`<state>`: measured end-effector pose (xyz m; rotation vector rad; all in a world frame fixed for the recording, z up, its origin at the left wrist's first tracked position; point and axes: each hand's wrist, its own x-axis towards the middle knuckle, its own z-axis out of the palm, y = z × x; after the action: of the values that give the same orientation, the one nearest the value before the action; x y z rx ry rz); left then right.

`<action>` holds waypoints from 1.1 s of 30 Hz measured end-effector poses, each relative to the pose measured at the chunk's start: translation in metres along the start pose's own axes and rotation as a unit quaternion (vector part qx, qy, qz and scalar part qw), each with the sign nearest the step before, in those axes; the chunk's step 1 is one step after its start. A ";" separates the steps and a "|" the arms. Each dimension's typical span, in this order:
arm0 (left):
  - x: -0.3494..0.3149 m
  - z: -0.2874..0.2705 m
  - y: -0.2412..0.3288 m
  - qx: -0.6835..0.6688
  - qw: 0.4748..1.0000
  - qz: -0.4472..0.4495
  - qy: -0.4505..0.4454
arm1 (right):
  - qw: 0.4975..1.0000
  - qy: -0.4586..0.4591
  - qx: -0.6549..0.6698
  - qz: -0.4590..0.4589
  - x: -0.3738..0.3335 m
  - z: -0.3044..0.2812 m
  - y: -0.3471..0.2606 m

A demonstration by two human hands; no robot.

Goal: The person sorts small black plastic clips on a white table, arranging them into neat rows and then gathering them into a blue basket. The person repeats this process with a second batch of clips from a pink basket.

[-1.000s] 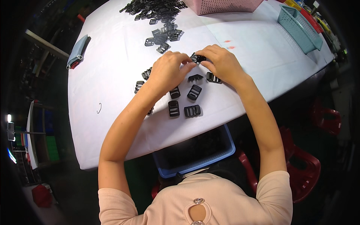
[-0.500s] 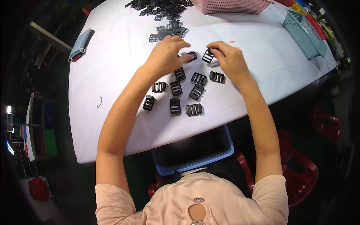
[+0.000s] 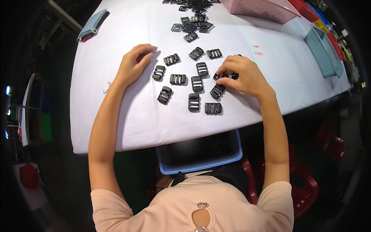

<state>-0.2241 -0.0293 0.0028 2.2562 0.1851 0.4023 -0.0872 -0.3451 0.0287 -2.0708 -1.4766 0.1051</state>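
Observation:
Several black plastic strap buckles (image 3: pixel 177 79) with slotted bars lie spread over the white-covered table. My left hand (image 3: pixel 133 63) rests on the cloth left of them, thumb and forefinger apart, with nothing between. Nearest to it are a buckle (image 3: pixel 158 72) and another buckle (image 3: pixel 171 59). At the right side of the group my right hand (image 3: pixel 245 73) bends over a black buckle (image 3: pixel 218 77), gripping it between thumb and fingers. Just below its thumb lies one more buckle (image 3: pixel 217 91). Other dark pieces are partly hidden under this hand.
A heap of black buckle parts (image 3: pixel 197 4) lies at the far edge, a smaller pile (image 3: pixel 193 25) before it. Pink (image 3: pixel 266 11) and teal baskets (image 3: pixel 322 50) stand far right. A folded blue cloth item (image 3: pixel 92 25) lies far left; a blue bin (image 3: pixel 201 166) sits below the table edge.
My left hand has drawn away to the left from the buckles and is empty. My right hand has come down from a raised buckle onto those at the right. The view has shifted slightly.

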 end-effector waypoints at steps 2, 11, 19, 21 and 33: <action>0.001 0.003 0.010 -0.056 0.998 -0.018 -0.002 | 0.997 -0.005 -0.073 -0.013 -0.003 -0.003 -0.009; -0.003 -0.012 0.005 -0.001 0.993 -0.019 -0.118 | 0.996 0.032 -0.077 -0.007 0.011 0.003 -0.006; -0.021 -0.037 0.009 0.166 0.944 0.062 -0.278 | 0.982 0.163 -0.039 0.081 0.005 0.000 0.055; -0.024 -0.020 0.020 0.224 0.927 0.066 -0.292 | 0.990 0.087 -0.010 0.110 -0.001 0.005 0.060; -0.030 0.065 0.057 0.110 0.957 0.158 -0.217 | 0.997 -0.056 0.048 0.002 0.030 0.058 0.004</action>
<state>-0.2295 -0.1203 -0.0008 2.5385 -0.3824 0.0396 -0.0949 -0.2953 -0.0131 -2.0200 -1.5022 0.2916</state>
